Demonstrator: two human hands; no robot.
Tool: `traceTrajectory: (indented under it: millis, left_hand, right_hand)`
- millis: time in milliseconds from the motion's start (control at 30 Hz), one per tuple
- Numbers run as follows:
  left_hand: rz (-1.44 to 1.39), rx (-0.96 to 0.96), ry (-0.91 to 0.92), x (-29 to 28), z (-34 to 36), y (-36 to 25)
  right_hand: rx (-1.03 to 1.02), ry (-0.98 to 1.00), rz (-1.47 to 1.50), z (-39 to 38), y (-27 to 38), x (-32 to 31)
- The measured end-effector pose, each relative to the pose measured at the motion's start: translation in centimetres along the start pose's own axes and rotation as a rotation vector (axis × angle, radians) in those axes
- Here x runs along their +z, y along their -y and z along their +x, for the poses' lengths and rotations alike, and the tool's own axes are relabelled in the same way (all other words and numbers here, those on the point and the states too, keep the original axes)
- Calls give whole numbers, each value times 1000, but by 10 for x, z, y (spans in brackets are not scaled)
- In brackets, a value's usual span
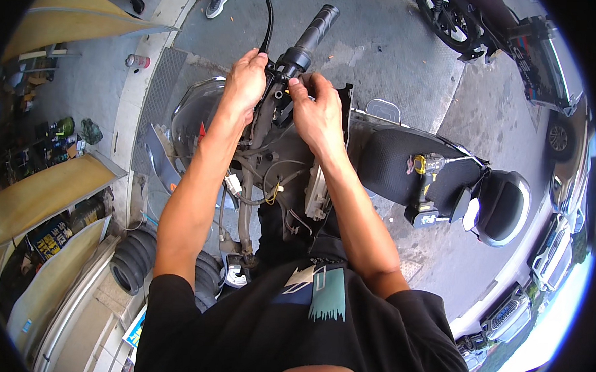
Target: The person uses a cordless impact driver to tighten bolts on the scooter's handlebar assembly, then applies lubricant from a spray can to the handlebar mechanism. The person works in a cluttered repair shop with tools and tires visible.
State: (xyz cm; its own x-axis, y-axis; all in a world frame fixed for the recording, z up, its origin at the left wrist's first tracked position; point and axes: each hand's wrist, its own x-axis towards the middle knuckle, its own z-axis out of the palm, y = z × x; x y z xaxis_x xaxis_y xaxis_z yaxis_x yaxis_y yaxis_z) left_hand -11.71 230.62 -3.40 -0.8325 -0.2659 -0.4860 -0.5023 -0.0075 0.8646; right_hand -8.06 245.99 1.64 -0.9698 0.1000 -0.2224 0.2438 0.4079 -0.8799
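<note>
A scooter's stripped handlebar (263, 120) lies before me, its covers off. My left hand (244, 85) is closed around the base of the black brake lever (269, 24), thumb along the near end. Opposite it, my right hand (316, 113) has thumb and fingers pinched at the inner end of the switch housing (294, 61); what sits between the fingertips is too small to make out. Beyond both hands the ribbed rubber grip (318, 27) sticks out. Loose wires with a white connector (233, 184) and a yellow cable (272, 195) hang below the handlebar.
On the black seat (397, 157) lies a yellow-and-black cordless drill (425, 186). Tyres (132, 261) are stacked at lower left, near shelves of parts. A red can (137, 61) lies on the ledge. Another person's shoe (220, 2) and a motorcycle wheel (448, 19) appear at the far side.
</note>
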Motion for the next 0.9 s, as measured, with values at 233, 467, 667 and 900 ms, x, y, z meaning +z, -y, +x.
traceTrajectory:
  millis: [233, 467, 667, 900]
  left_hand:
    - [18, -1, 20, -2, 0, 2]
    - [90, 53, -19, 0, -3, -4]
    - [153, 78, -52, 0, -1, 0]
    - [135, 80, -23, -2, -7, -4]
  right_hand:
    - [187, 131, 80, 12, -4, 1]
    - [49, 93, 25, 4, -7, -3]
    - [231, 160, 121, 7, -9, 1]
    - [305, 173, 553, -2, -20, 3]
